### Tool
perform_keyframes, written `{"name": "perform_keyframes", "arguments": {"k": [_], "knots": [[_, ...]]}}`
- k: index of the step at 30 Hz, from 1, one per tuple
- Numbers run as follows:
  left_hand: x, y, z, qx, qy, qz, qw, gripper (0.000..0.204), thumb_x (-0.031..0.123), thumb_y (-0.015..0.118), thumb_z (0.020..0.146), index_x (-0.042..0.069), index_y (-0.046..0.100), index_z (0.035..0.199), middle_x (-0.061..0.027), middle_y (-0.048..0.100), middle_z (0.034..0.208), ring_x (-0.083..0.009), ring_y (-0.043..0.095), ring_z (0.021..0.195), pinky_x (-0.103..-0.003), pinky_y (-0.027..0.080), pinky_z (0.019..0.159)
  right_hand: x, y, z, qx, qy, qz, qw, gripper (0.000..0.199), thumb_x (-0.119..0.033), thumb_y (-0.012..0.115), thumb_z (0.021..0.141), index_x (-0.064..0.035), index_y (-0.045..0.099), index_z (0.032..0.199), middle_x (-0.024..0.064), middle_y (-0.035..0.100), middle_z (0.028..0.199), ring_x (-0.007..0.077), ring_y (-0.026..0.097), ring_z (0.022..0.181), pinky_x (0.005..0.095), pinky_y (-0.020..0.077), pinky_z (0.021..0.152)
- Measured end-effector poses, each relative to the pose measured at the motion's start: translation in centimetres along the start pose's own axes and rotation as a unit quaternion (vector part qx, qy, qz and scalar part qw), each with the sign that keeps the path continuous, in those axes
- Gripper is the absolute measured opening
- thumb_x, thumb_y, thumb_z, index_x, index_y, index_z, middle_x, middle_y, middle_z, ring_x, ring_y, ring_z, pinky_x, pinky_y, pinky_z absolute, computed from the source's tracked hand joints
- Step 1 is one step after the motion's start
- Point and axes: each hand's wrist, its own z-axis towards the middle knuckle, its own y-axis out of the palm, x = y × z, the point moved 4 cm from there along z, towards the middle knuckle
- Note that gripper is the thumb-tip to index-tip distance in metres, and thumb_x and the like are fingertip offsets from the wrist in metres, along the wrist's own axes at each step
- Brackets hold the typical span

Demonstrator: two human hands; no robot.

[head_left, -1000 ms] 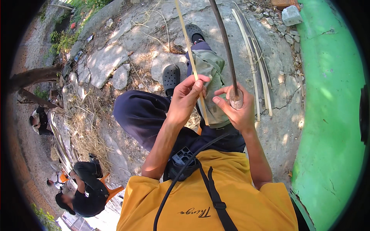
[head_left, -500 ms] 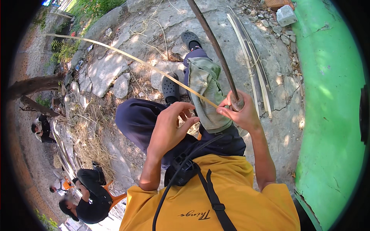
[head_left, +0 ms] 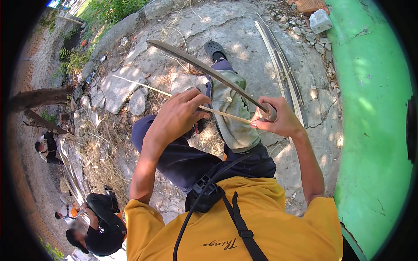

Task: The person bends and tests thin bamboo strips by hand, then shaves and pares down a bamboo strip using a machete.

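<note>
In my right hand (head_left: pixel 282 118) I grip the wooden handle of a long, slightly curved machete (head_left: pixel 204 68), its blade slanting away to the upper left above my leg. The thumb and finger of that same hand pinch the near end of a thin, pale bamboo strip (head_left: pixel 230 116). My left hand (head_left: pixel 176 114) is closed round the strip farther along, palm down, and its far end tapers out over the ground. A worn grey-green cloth (head_left: pixel 237 130) covers my thigh and knee under the strip. Part of the strip is hidden beneath my left fingers.
Several long split strips (head_left: pixel 278 61) lie on the cracked concrete to the right. Beyond them runs a green wall (head_left: pixel 370 130), with a pale block (head_left: pixel 321 19) and rubble at its far end. Dry shavings (head_left: pixel 102 152) and a seated person (head_left: pixel 102 222) are at left.
The machete has swung leftward and now slants over the strip. My left hand, open and apart before, has moved up and left and closed on the strip.
</note>
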Motion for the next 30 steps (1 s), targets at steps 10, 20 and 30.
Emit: {"name": "perform_keyframes", "arguments": {"k": [10, 20, 30], "knots": [[0.3, -0.3, 1.4, -0.003, 0.022, -0.088, 0.996, 0.021, 0.021, 0.079, 0.094, 0.003, 0.069, 0.101, -0.0104, 0.067, 0.086, -0.0275, 0.069, 0.078, -0.037, 0.051, 0.067, -0.6, -2.8, 0.3, -0.032, -0.021, 0.063, 0.997, 0.028, -0.015, 0.09, 0.082, -0.0043, 0.064, 0.086, 0.0027, 0.076, 0.078, 0.006, 0.066, 0.074, 0.0266, 0.0511, 0.07], [0.9, 3.1, 0.1, -0.019, -0.194, -0.316, 0.929, 0.017, 0.014, 0.067, 0.105, 0.0, 0.06, 0.099, -0.0075, 0.072, 0.075, -0.0104, 0.056, 0.054, -0.029, 0.042, 0.05, -1.0, -5.8, -2.7, 0.278, -0.041, -0.188, 0.941, 0.056, -0.057, 0.078, 0.092, -0.0039, 0.066, 0.084, 0.0022, 0.044, 0.055, 0.0133, 0.045, 0.05, 0.0334, 0.0355, 0.05], [1.0, 13.2, 0.5, 0.028, -0.3, -0.525, 0.796, 0.026, 0.021, 0.055, 0.113, -0.001, 0.062, 0.101, -0.0037, 0.066, 0.069, -0.0056, 0.047, 0.058, -0.028, 0.036, 0.055, 5.4, 5.2, -1.7, 0.158, 0.007, -0.164, 0.974, 0.061, -0.064, 0.068, 0.096, -0.004, 0.07, 0.088, 0.0154, 0.06, 0.058, 0.0358, 0.064, 0.055, 0.0469, 0.0469, 0.054]]}}
